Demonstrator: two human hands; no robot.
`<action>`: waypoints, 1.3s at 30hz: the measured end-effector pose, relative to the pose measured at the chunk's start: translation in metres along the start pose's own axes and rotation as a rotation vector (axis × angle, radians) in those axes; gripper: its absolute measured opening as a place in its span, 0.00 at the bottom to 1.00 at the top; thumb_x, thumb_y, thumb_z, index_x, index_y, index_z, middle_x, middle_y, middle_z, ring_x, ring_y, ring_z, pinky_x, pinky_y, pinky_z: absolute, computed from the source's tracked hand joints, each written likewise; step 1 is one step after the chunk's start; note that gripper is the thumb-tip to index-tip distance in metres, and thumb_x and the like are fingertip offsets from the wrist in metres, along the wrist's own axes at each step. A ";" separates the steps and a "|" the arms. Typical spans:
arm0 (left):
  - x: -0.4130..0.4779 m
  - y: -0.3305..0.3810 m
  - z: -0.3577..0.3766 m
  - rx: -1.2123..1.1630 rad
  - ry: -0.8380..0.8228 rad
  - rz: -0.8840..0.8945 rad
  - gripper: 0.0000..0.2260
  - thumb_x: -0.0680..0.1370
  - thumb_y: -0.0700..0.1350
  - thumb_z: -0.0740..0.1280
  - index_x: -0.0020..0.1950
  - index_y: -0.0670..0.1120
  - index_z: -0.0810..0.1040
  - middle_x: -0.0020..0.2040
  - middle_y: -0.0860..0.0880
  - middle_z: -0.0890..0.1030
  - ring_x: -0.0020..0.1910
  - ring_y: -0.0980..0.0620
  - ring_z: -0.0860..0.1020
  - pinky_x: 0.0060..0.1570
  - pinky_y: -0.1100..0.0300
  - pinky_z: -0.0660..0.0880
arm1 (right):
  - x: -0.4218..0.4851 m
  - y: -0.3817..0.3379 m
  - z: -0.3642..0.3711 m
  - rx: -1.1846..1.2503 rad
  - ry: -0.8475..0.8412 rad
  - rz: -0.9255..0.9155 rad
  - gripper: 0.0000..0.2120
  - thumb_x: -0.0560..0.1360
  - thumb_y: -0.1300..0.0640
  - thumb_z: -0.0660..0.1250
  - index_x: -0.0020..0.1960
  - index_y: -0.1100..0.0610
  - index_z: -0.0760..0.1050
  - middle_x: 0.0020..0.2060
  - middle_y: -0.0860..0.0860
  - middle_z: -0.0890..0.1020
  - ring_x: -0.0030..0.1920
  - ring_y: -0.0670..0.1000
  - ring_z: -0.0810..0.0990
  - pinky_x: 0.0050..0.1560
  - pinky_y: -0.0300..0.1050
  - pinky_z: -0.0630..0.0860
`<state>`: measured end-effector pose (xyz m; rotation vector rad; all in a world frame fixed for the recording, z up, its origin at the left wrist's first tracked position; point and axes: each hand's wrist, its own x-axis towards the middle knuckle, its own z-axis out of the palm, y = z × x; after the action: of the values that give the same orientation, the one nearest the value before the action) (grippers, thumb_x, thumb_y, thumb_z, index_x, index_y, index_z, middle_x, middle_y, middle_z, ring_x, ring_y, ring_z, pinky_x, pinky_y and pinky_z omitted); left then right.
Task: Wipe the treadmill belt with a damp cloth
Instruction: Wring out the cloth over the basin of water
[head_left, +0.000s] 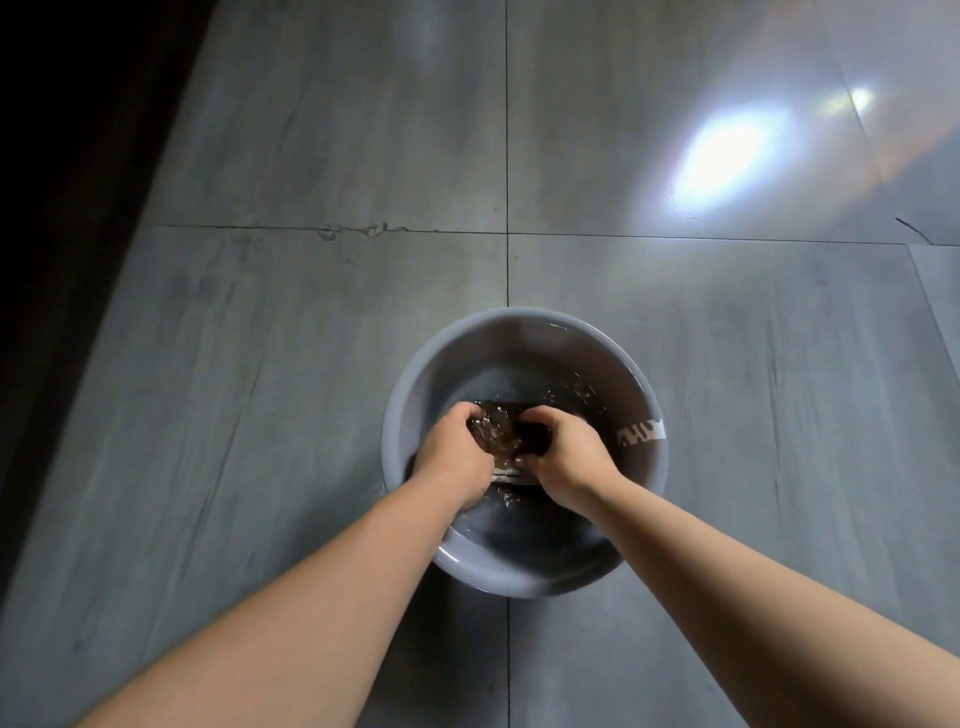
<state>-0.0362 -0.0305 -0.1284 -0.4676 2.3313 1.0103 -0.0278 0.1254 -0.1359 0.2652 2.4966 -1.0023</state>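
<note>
Water (524, 530) stands in the round grey plastic basin (523, 314) on the grey tiled floor (260, 364); left grip (454, 457) and right grip (566, 452) both clench the dark wet cloth (497, 432) inside it.

Glare (722, 156) is blazing on the dim floor tiles (311, 156) beyond the right hand (566, 449); blackness (57, 208), perhaps shadow, is swallowing the view outward of the left hand (457, 452).

L hand (457, 452) & R hand (563, 451) side by side, arms extended fwd, fingers curled round cloth (496, 432).
</note>
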 end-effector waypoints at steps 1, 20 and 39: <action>0.000 0.001 0.000 -0.009 -0.003 0.005 0.26 0.73 0.38 0.73 0.70 0.54 0.75 0.61 0.51 0.81 0.58 0.47 0.81 0.61 0.53 0.77 | -0.001 -0.001 -0.001 0.012 -0.005 0.008 0.26 0.69 0.61 0.77 0.65 0.51 0.79 0.60 0.48 0.83 0.62 0.49 0.78 0.59 0.36 0.69; -0.024 0.019 -0.052 -0.070 -0.222 0.203 0.03 0.70 0.46 0.75 0.41 0.48 0.83 0.32 0.54 0.82 0.30 0.56 0.76 0.37 0.61 0.73 | -0.027 -0.017 -0.062 0.402 -0.275 0.036 0.11 0.70 0.57 0.79 0.50 0.58 0.82 0.38 0.53 0.83 0.40 0.49 0.81 0.47 0.49 0.79; 0.064 -0.050 0.108 -0.446 0.043 -0.052 0.37 0.79 0.74 0.51 0.66 0.43 0.70 0.64 0.36 0.79 0.58 0.29 0.71 0.59 0.40 0.72 | -0.034 -0.070 -0.013 0.625 0.153 0.148 0.24 0.86 0.49 0.56 0.34 0.61 0.66 0.19 0.47 0.71 0.24 0.43 0.71 0.38 0.44 0.76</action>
<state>-0.0237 0.0110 -0.2562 -0.7209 2.1111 1.5137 -0.0254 0.0839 -0.0692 0.7247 2.1762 -1.7263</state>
